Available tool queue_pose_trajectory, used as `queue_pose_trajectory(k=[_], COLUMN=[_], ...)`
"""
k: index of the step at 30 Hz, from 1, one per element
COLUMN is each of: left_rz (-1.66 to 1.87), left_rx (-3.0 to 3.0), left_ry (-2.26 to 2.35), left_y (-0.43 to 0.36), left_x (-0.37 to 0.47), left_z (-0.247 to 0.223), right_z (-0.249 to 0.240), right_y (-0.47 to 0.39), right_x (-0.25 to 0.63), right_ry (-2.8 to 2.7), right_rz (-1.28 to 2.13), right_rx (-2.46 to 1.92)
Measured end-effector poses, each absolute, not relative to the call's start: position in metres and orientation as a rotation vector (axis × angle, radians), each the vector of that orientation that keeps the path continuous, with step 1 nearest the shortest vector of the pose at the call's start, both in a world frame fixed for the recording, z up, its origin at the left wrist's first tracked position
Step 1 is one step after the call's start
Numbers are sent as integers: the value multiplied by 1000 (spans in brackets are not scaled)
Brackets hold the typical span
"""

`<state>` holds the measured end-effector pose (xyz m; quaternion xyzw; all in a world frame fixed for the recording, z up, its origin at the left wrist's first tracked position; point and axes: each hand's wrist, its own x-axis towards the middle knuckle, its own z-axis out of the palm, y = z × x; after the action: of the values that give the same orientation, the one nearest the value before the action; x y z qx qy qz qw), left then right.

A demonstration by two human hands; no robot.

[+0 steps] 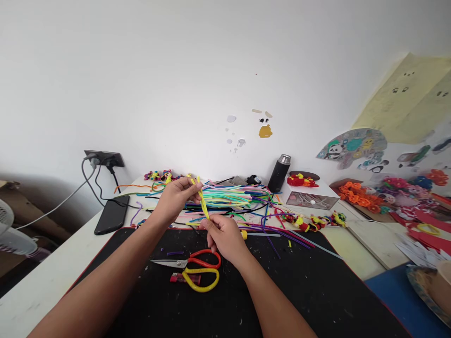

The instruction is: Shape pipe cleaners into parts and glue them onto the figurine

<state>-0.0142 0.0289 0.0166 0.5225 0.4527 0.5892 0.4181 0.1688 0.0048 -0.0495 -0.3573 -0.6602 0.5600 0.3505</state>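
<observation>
— Head camera: what do the hands hold?

— A bundle of yellow pipe cleaners (203,203). The left hand (175,197) pinches the upper ends between thumb and fingertips; the right hand (225,237) is closed around the lower ends, just below and to the right of the left. The stems run slanted between the two hands, above the black mat (317,291).

— And under the right hand?

— Scissors (192,268) with one red and one yellow handle loop lie on the mat, just beneath that hand, blades pointing toward the left forearm.

— What lies beyond the hands?

— A pile of coloured pipe cleaners (239,197) spreads across the tabletop (45,281), directly behind both hands. A dark flask (279,172) stands upright past the pile, to the right. A black phone (112,214) lies flat to the left of the left hand, with cables running to a wall socket (104,158).

— Farther right?

— Red and yellow finished pieces (312,221) lie well to the right of the right hand.
</observation>
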Motion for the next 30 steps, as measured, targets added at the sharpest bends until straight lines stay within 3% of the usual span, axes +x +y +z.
queue_pose_trajectory(k=[22,30], left_rz=[1501,1083], left_rx=[1193,1396], left_ry=[1074,1048], left_y=[28,22], left_x=[-22,-20], left_z=[27,27], right_z=[-43,-39], right_y=[6,8], right_x=[170,171], right_ry=[-1529,-1442], right_rz=[1743,1656], right_rx=[-769,-786])
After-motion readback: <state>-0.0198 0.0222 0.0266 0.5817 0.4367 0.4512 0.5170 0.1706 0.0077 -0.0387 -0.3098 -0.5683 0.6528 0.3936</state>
